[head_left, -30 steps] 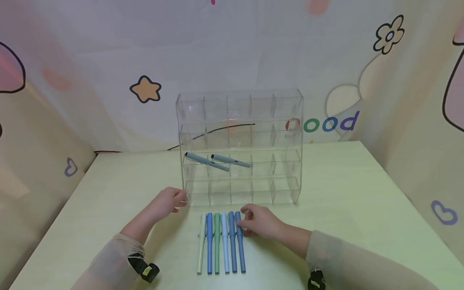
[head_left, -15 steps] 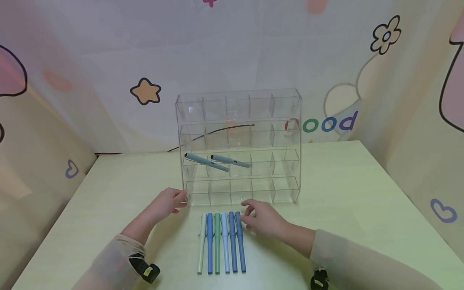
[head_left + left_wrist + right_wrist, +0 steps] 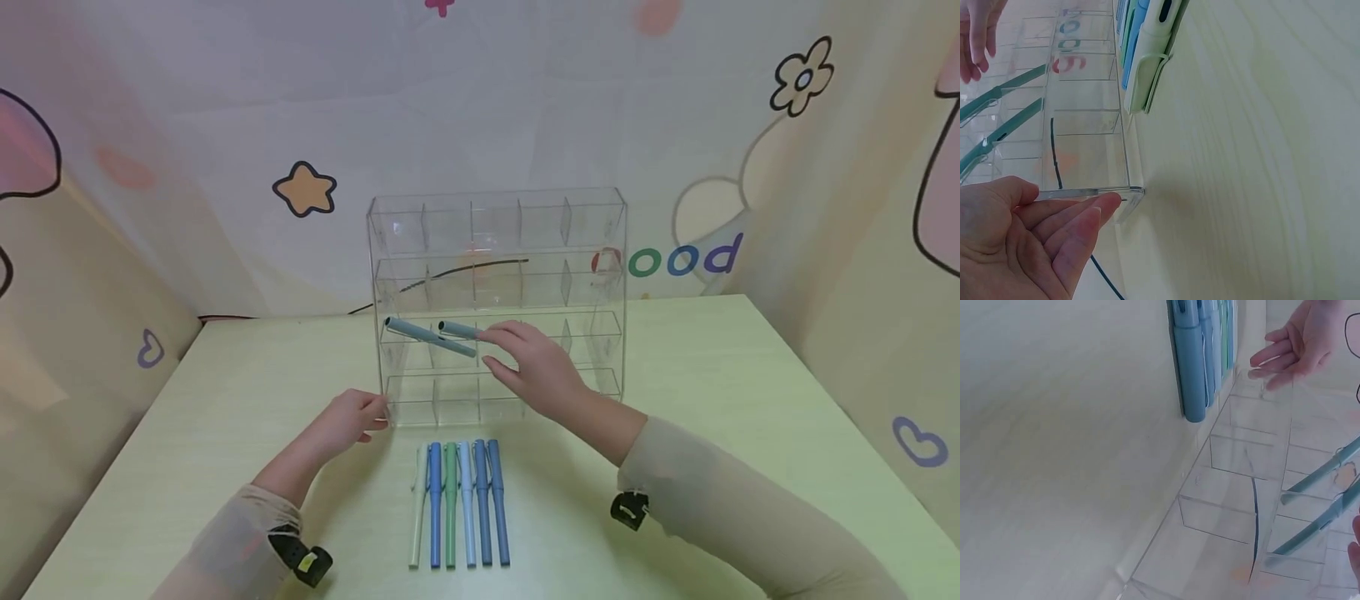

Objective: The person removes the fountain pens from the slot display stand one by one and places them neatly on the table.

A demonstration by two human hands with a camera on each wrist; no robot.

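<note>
A clear acrylic rack (image 3: 448, 225) with tiers of small compartments stands on the table. My left hand (image 3: 351, 421) grips its lower left side; the left wrist view shows thumb and fingers pinching the panel edge. Two grey-blue capped pens lie slanted in the third tier, a left pen (image 3: 416, 332) and a right pen (image 3: 456, 330). My right hand (image 3: 538, 371) is at the right pen's lower end, covering it in the head view. Its fingers are loosely bent, thumb apart below, and the left wrist view shows it apart from the pens.
In front of the rack several capped pens lie side by side: a pale green pen (image 3: 417, 508), a blue pen (image 3: 435, 508), a green pen (image 3: 451, 508), a light blue pen (image 3: 468, 508) and two darker blue ones. A printed cloth (image 3: 187, 108) hangs behind the table (image 3: 712, 400).
My right hand has left the rightmost blue pen of the row and risen to the rack's third tier. The left hand stays at the rack's side; the pens have not visibly moved.
</note>
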